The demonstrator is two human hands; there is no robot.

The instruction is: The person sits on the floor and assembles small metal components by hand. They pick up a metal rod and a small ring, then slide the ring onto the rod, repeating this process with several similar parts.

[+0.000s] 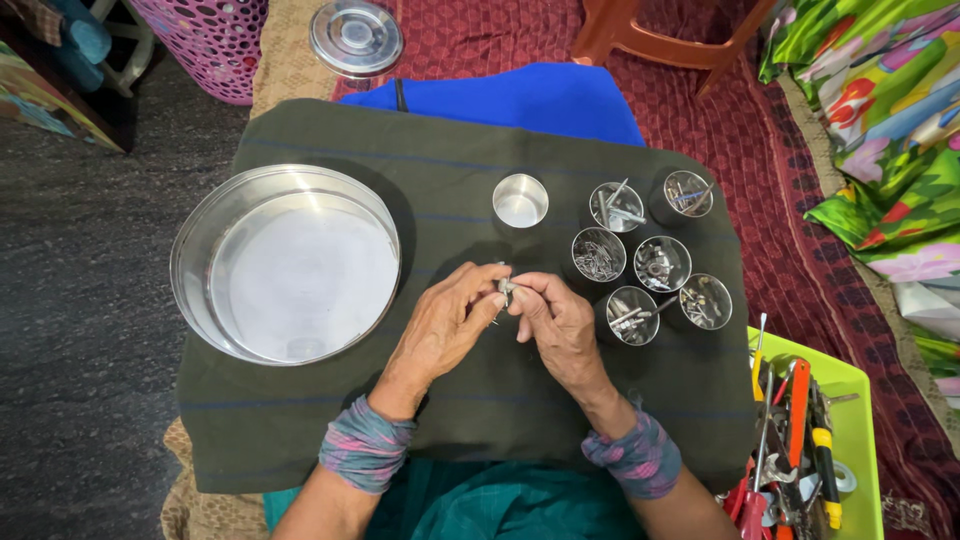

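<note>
While both hands meet over the dark cloth (300,430), this is how things stand.
Head view, grip: left hand (445,325) and right hand (558,325) pinch one small metal part (505,288) between their fingertips, pressed together on it.
Where: above the cloth's middle, between the big steel tray (200,230) and the small steel cups (600,254).
Progress: tray bare, nothing laid in it; cups hold many parts; judged an early stage.
Look: tiny, silvery, shape too small to tell.
</note>
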